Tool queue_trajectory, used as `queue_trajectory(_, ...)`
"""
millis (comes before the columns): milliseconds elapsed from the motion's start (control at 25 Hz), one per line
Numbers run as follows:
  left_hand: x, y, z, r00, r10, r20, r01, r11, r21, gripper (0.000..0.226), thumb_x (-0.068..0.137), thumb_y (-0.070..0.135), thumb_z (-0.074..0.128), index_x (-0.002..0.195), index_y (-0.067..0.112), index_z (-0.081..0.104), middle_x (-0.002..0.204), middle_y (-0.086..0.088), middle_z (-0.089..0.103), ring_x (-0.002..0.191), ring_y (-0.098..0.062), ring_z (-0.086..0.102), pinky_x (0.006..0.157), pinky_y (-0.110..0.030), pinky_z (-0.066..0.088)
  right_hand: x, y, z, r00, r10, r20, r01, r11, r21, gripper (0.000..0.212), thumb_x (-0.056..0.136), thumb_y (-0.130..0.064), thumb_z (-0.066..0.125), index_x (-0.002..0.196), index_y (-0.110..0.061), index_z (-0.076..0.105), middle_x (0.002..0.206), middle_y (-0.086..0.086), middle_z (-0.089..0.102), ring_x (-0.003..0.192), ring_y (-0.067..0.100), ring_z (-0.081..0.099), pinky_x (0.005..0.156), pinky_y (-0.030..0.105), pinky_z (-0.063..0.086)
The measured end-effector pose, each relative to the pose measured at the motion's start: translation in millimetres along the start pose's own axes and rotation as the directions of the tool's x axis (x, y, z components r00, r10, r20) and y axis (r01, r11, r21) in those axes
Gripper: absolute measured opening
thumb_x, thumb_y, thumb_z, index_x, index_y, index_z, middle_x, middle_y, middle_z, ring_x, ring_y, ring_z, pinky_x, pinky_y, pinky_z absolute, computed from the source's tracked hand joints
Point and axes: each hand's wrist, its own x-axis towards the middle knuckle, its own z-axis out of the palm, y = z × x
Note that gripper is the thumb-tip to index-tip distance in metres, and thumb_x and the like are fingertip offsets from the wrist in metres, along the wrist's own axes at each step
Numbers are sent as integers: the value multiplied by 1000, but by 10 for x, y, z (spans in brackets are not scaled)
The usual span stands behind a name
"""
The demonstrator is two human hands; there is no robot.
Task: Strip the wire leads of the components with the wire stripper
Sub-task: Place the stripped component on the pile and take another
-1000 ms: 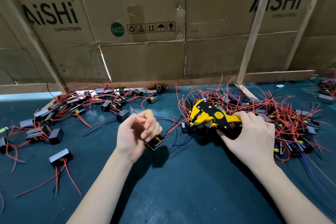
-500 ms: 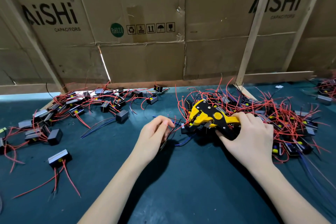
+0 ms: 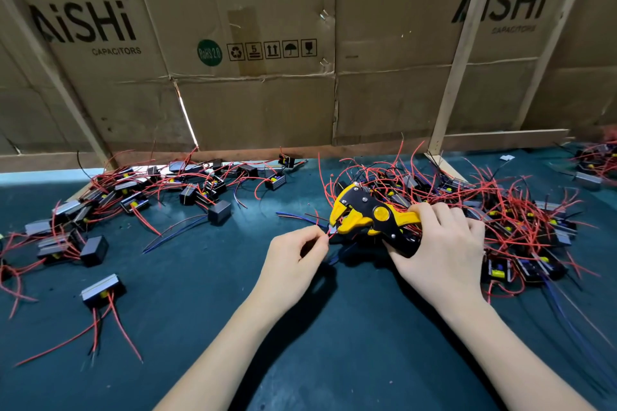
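A yellow and black wire stripper (image 3: 370,217) lies low over the dark green table, its jaws pointing left. My right hand (image 3: 440,250) grips its handles. My left hand (image 3: 293,259) pinches a thin red wire lead (image 3: 330,234) just left of the jaws, and the lead's end reaches into the jaws. The component that this lead belongs to is hidden under my hand and the tool. A tangled pile of black components with red leads (image 3: 500,210) lies behind and to the right of the stripper.
Another spread of black components with red leads (image 3: 133,197) covers the table's left side, with one lone component (image 3: 101,289) nearer me. Loose blue wires (image 3: 173,233) lie mid-table. A cardboard wall (image 3: 267,93) with wooden battens closes off the back edge.
My left hand moved right from mid-table to the stripper's jaws and now pinches a red lead there. The component it held a second ago is out of sight. The right hand barely moved.
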Motion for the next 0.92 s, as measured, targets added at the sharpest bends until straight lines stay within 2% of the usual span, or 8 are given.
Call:
queue_trajectory(280, 6, 3, -16, 999, -26, 42, 27, 999, -21, 31, 89, 11, 55, 60, 19, 49, 54, 7, 33, 54, -8, 25, 50, -20, 22, 5, -38, 15, 1000, -21, 8, 21, 1000, 15, 52, 62, -45, 82, 97, -11, 66, 85, 6, 60, 81, 32, 55, 75, 41, 36)
queue_trajectory(480, 40, -33, -23, 998, -39, 50, 40, 999, -11, 31, 91, 13, 56, 60, 18, 51, 53, 7, 35, 53, -8, 27, 50, -20, 23, 4, -21, 19, 999, -34, 7, 34, 998, 48, 52, 62, -48, 82, 97, -12, 66, 86, 5, 61, 82, 32, 56, 75, 41, 35)
queue_trajectory(680, 40, -64, -26, 997, -15, 74, 15, 1000, -2, 30, 93, 15, 55, 63, 13, 53, 53, 5, 37, 51, -7, 28, 50, -19, 24, 14, -53, 6, 997, -83, -9, 83, 995, 51, 48, 63, -49, 70, 94, -13, 65, 85, 3, 61, 80, 31, 56, 74, 40, 34)
queue_trajectory(920, 62, -83, -37, 996, -23, 88, 22, 1000, 8, 32, 94, 17, 54, 62, 16, 56, 51, 6, 43, 48, -6, 32, 50, -18, 27, 27, -28, -5, 993, -114, -24, 115, 993, 37, 42, 64, -47, 72, 87, -13, 65, 77, 2, 61, 72, 29, 57, 70, 38, 32)
